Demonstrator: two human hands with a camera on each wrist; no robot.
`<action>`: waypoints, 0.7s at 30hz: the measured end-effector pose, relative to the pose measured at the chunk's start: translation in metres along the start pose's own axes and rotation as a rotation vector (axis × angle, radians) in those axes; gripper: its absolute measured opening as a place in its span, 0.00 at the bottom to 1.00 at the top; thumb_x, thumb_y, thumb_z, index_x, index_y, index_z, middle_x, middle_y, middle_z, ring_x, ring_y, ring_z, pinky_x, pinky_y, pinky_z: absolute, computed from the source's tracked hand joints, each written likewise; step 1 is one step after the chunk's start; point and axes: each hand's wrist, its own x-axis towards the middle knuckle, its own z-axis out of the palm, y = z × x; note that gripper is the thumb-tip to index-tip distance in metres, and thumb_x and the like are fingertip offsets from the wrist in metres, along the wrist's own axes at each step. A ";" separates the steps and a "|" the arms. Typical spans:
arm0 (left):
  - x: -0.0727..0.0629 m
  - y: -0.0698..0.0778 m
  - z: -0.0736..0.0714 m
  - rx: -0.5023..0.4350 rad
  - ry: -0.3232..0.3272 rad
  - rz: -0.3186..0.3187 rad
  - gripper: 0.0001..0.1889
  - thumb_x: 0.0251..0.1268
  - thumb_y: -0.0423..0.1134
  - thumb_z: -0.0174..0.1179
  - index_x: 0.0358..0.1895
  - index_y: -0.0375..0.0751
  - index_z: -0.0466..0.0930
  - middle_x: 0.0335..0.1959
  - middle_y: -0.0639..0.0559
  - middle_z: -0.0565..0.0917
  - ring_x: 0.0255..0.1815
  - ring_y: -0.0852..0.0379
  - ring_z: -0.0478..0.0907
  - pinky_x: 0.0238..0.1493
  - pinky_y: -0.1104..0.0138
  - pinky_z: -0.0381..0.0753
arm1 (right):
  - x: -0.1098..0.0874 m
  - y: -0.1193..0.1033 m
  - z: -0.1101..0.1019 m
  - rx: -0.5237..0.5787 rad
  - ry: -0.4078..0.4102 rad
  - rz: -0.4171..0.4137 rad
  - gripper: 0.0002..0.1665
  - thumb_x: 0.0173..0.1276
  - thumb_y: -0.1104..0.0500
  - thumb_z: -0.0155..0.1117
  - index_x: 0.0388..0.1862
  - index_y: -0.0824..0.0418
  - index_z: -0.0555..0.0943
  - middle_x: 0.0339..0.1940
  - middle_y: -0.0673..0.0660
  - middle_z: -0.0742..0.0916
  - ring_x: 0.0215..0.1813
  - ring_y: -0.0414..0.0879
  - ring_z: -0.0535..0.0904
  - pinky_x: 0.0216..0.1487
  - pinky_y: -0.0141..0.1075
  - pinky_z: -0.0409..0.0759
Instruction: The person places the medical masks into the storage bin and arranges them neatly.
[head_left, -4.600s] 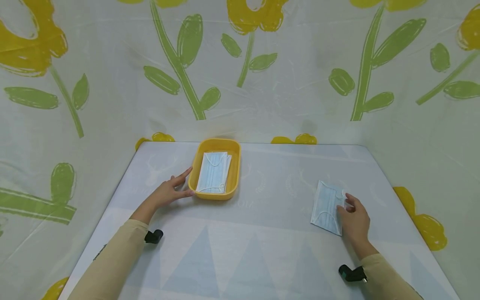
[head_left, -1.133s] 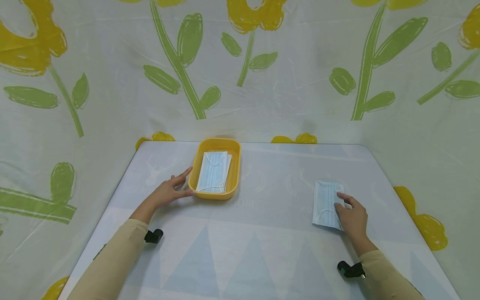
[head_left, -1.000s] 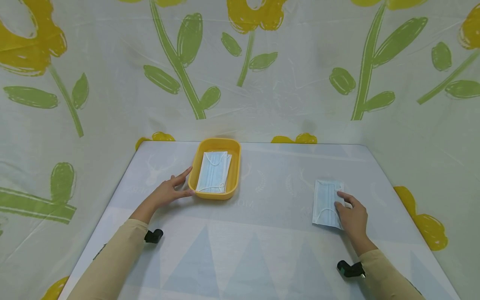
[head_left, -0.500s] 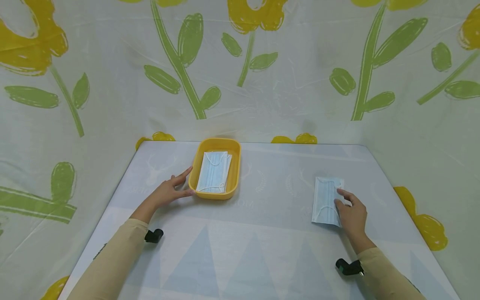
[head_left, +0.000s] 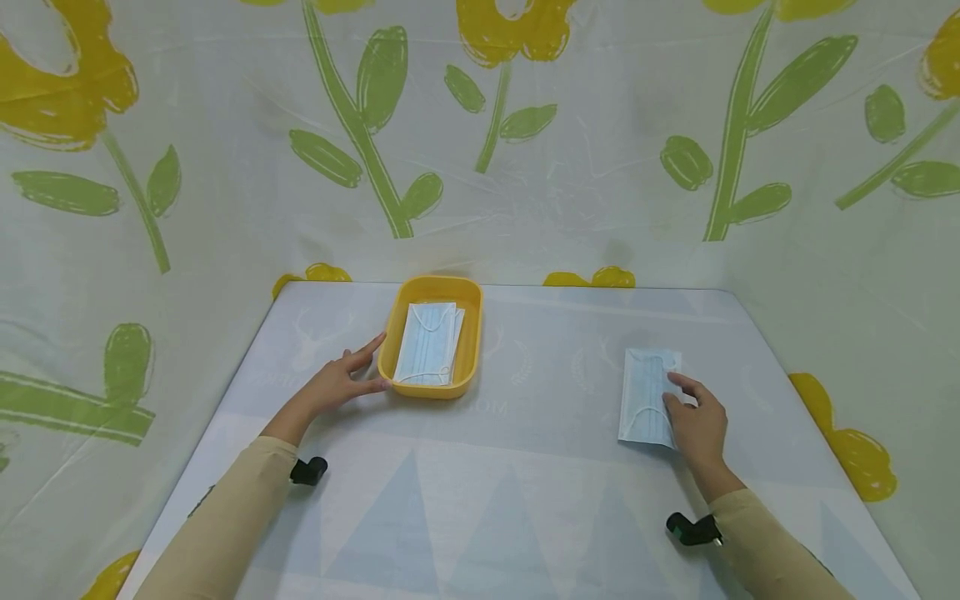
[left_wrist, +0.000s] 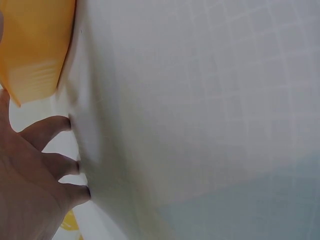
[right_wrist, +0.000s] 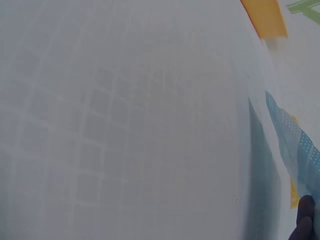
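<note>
A yellow bin (head_left: 472,367) stands at the back of the table and holds light blue face masks (head_left: 424,346) in an overlapping stack. My left hand (head_left: 337,387) touches the bin's near left side with thumb and index finger spread; in the left wrist view the other fingers of the hand (left_wrist: 37,172) reach the tabletop beside the bin (left_wrist: 37,55). At the right, my right hand (head_left: 698,421) pinches the right edge of another face mask (head_left: 645,400) between thumb and fingers. The right wrist view shows this mask (right_wrist: 295,145) raised off the table, its shadow below.
The pale patterned table (head_left: 510,492) has a printed cloth wall (head_left: 555,200) behind it and on both sides. A black wrist camera (head_left: 309,472) juts out by the left sleeve and another camera (head_left: 692,529) by the right sleeve.
My right hand has shifted slightly left and away from me with the pinched mask. Since the earliest frame the mask has turned straighter. The left hand and bin stay put.
</note>
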 end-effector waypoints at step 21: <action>0.000 0.001 -0.001 0.003 -0.007 0.002 0.54 0.56 0.73 0.64 0.81 0.79 0.39 0.81 0.41 0.57 0.81 0.28 0.31 0.69 0.24 0.42 | -0.004 -0.007 0.012 0.022 0.006 -0.034 0.21 0.72 0.65 0.62 0.64 0.62 0.82 0.59 0.63 0.82 0.29 0.35 0.73 0.27 0.24 0.71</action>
